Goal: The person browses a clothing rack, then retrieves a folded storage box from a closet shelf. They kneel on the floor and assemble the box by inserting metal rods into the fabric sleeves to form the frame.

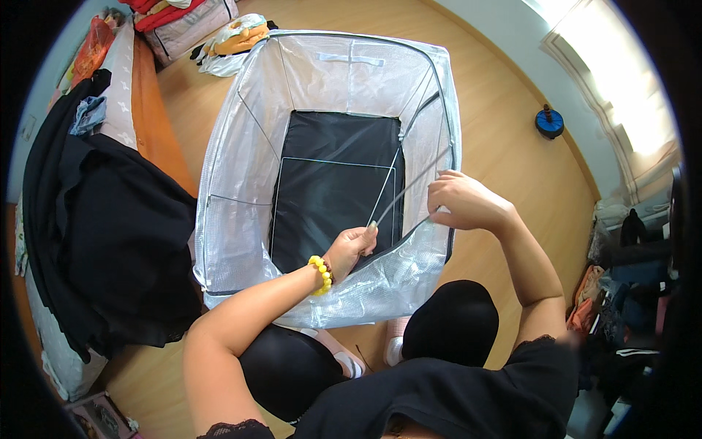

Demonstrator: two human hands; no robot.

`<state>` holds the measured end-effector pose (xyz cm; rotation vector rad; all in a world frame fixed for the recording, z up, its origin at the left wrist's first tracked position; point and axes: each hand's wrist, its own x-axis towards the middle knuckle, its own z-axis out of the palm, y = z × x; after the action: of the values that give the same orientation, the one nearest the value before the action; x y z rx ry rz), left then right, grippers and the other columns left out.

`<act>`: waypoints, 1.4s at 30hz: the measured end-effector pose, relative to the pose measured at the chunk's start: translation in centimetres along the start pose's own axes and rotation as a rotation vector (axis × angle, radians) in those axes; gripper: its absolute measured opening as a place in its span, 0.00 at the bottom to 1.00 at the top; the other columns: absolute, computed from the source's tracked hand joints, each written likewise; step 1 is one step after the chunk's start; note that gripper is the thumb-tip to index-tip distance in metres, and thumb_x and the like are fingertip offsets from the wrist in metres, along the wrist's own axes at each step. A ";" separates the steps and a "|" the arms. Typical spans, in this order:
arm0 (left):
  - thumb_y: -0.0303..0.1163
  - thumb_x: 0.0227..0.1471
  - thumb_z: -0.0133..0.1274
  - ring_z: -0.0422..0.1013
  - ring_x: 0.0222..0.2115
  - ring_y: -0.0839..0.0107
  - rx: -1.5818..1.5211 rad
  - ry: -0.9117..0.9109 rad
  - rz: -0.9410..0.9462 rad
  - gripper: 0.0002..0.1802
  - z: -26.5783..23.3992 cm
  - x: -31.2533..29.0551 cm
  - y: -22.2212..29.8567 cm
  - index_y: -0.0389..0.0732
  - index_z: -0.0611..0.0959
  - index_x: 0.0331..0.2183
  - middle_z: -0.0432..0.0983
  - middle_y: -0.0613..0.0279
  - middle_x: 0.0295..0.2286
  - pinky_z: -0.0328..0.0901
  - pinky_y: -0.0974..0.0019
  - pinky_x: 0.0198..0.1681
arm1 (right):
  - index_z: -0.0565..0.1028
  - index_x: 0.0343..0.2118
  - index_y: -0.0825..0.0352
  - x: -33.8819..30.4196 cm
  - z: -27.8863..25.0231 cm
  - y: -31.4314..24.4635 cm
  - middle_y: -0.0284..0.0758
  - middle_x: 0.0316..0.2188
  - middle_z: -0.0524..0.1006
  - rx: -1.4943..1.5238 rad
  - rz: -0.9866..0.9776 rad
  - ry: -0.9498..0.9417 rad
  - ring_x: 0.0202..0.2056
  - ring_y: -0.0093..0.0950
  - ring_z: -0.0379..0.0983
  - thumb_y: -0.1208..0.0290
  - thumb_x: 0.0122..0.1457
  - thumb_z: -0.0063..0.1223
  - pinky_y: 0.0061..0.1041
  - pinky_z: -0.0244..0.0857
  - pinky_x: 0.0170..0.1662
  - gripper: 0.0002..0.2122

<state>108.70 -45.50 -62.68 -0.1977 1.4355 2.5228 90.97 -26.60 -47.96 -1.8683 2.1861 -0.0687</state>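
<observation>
A large translucent white storage box (241,146) with a black bottom (336,197) stands on the floor in front of my knees, its top uncovered. Thin metal rods run along its inside. My left hand (352,247), with a yellow bead bracelet at the wrist, is closed in a pinch on the end of a thin grey rod (402,196) that slants up to the right. At the right rim, my right hand (468,199) has its fingers closed on the box's edge. The near wall sags beneath my hands. What lies inside my right fingers is partly hidden.
Black cloth (124,241) hangs over a bed at the left. Clothes (234,44) lie behind the box's far left corner. A blue and black wheel (549,122) sits by the right wall. Piled clothes and bags (629,271) fill the right side.
</observation>
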 end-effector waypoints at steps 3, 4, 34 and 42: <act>0.46 0.60 0.45 0.56 0.25 0.78 -0.110 -0.062 -0.020 0.21 0.2 1.3 -1.0 0.41 0.74 0.22 0.64 0.71 0.20 0.55 0.72 0.36 | 0.77 0.25 0.64 -1.9 -0.5 -0.6 0.31 0.30 0.75 -0.026 0.077 0.009 0.41 0.30 0.70 0.72 0.49 0.59 0.32 0.58 0.55 0.03; 0.45 0.61 0.45 0.57 0.25 0.78 -0.091 -0.083 0.003 0.20 0.4 1.9 -1.3 0.40 0.76 0.24 0.65 0.71 0.21 0.55 0.73 0.37 | 0.76 0.26 0.64 -2.4 -0.9 -0.9 0.31 0.31 0.75 -0.033 0.081 0.053 0.42 0.31 0.70 0.73 0.48 0.59 0.33 0.57 0.57 0.04; 0.23 0.58 0.42 0.72 0.32 0.65 0.698 -0.217 0.488 0.10 6.3 3.1 3.3 0.33 0.76 0.40 0.74 0.54 0.34 0.67 0.67 0.40 | 0.73 0.36 0.66 -6.0 -2.7 -5.3 0.38 0.34 0.68 0.209 0.147 0.092 0.34 0.40 0.70 0.75 0.45 0.61 0.35 0.65 0.39 0.14; 0.15 0.50 0.44 0.71 0.27 0.66 0.945 -0.381 0.416 0.12 3.8 2.1 4.9 0.32 0.77 0.38 0.74 0.53 0.31 0.67 0.68 0.34 | 0.71 0.29 0.68 -6.3 -1.2 -7.0 0.38 0.35 0.64 0.264 0.087 0.023 0.34 0.38 0.68 0.72 0.43 0.65 0.33 0.65 0.41 0.13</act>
<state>105.34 -44.37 -57.15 0.7548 2.4304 1.6744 98.27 -21.77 -44.29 -1.6339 2.1500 -0.3451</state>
